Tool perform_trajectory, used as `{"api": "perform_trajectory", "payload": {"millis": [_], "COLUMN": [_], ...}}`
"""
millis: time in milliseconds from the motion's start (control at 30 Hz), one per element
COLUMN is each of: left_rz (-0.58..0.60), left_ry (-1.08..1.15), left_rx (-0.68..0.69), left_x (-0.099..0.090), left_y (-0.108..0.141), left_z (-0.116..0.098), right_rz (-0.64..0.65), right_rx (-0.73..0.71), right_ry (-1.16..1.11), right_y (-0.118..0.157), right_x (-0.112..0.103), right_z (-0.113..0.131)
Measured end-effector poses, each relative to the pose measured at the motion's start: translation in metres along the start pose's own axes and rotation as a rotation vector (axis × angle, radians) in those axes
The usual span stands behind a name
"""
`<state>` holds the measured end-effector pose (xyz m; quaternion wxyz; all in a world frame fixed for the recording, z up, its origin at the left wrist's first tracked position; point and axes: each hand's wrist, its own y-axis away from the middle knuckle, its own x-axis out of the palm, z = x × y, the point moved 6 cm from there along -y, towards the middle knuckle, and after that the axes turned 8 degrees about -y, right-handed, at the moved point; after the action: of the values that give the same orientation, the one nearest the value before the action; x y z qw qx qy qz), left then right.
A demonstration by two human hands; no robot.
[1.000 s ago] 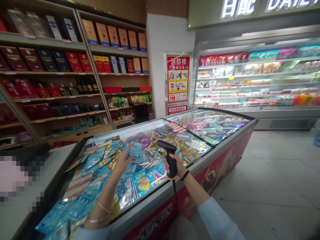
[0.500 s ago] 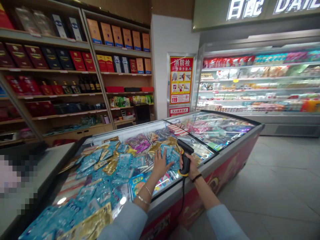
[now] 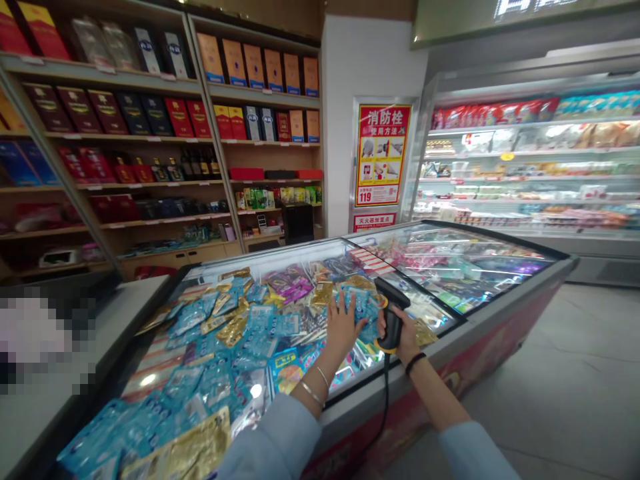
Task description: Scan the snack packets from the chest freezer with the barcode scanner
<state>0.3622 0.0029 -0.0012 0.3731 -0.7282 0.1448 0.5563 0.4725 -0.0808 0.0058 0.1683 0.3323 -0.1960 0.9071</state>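
Observation:
My right hand (image 3: 404, 335) is wrapped round the grip of a black and yellow handheld scanner (image 3: 391, 319), whose cable hangs down over the freezer's side. Fingers spread, my left hand (image 3: 344, 325) lies palm down just left of it, touching blue packets (image 3: 364, 303) on the glass top. What is under the palm is hidden. More blue packets (image 3: 260, 330) and gold packets (image 3: 234, 328) are strewn over the freezer's lid to the left, with a large gold packet (image 3: 190, 448) at the near left.
The glass-topped chest freezer (image 3: 505, 293) stretches away to the right. A grey counter (image 3: 120, 320) adjoins it at left. Shelves of boxes (image 3: 260, 93) stand behind, beside a red and yellow poster (image 3: 383, 157) and a lit refrigerated display (image 3: 530, 150).
The view has turned a little to the left, so the surroundings sit further right. Both hands keep much the same place over the freezer, the right one still round the scanner.

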Motion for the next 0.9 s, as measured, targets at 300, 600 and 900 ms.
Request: {"api": "perform_trajectory", "payload": {"millis": [300, 600, 900], "left_rz": [0.099, 0.143, -0.035], "left_ry": [0.120, 0.225, 0.361], "left_rx": [-0.011, -0.037, -0.218], "left_x": [-0.007, -0.002, -0.080], "left_y": [0.009, 0.008, -0.001], "left_z": [0.005, 0.001, 0.038], "right_rz": [0.043, 0.064, 0.100], "right_rx": [-0.007, -0.011, -0.017], "right_ry": [-0.034, -0.026, -0.043], "right_y": [0.005, 0.007, 0.015], "right_x": [-0.006, -0.003, 0.009], "right_z": [0.004, 0.007, 0.007]}}
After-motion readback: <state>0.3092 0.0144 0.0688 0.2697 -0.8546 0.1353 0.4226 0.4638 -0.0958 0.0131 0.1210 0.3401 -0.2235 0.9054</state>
